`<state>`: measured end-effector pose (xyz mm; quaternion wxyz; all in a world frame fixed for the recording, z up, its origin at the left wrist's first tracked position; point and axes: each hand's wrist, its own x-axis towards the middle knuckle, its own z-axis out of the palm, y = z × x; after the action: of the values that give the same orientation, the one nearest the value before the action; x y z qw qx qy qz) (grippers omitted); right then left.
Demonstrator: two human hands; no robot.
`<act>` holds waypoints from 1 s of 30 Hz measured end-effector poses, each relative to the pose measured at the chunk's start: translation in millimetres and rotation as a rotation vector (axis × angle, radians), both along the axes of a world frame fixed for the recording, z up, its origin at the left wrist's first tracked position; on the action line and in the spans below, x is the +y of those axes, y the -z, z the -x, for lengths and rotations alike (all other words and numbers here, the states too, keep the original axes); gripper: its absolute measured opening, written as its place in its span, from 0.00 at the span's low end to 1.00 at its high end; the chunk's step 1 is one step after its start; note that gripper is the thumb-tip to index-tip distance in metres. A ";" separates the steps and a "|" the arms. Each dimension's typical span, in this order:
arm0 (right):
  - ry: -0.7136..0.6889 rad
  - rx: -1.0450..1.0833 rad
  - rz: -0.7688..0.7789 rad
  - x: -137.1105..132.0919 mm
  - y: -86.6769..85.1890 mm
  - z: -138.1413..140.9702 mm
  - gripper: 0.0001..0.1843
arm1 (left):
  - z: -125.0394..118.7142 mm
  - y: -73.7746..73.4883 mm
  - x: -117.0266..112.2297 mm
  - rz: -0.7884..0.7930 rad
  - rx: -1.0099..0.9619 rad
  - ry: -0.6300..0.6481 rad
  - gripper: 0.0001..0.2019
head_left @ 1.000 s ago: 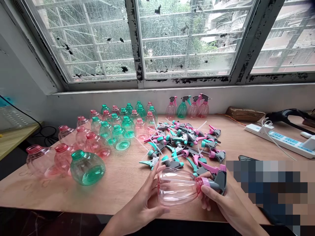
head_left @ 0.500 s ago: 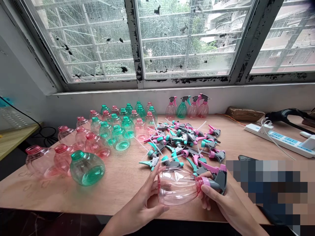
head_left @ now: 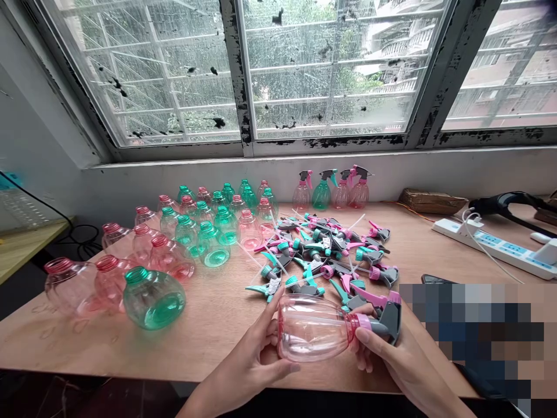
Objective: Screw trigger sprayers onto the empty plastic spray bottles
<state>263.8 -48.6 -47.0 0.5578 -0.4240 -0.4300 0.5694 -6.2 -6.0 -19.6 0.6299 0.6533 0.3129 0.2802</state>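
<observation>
A clear pink spray bottle [head_left: 311, 328] lies sideways between my hands, just above the near edge of the wooden table [head_left: 217, 325]. My left hand [head_left: 252, 363] wraps round its base end, thumb under and fingers on the far side. My right hand [head_left: 391, 360] grips the neck end, where a grey and pink trigger spray head [head_left: 383, 328] sits on the bottle's mouth. Behind the bottle lies a heap of loose trigger heads [head_left: 326, 255], pink and teal.
Several uncapped pink and green bottles [head_left: 187, 238] stand and lie at the left. Finished spray bottles [head_left: 333, 188] stand in a row by the wall. A white power strip [head_left: 500, 247] and a black phone [head_left: 435, 280] are at the right, beside a blurred patch.
The bottle has turned slightly in my hands and my left thumb has shifted under its base. Everything else on the table is where it was.
</observation>
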 end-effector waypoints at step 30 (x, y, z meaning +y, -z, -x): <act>-0.022 -0.016 0.002 -1.5 1.5 -0.8 0.17 | 3.9 -0.6 -1.2 -0.053 0.039 0.031 0.47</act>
<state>264.6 -50.1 -48.5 0.5474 -0.4242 -0.4386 0.5726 -10.2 -7.3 -19.0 0.6106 0.6798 0.3074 0.2656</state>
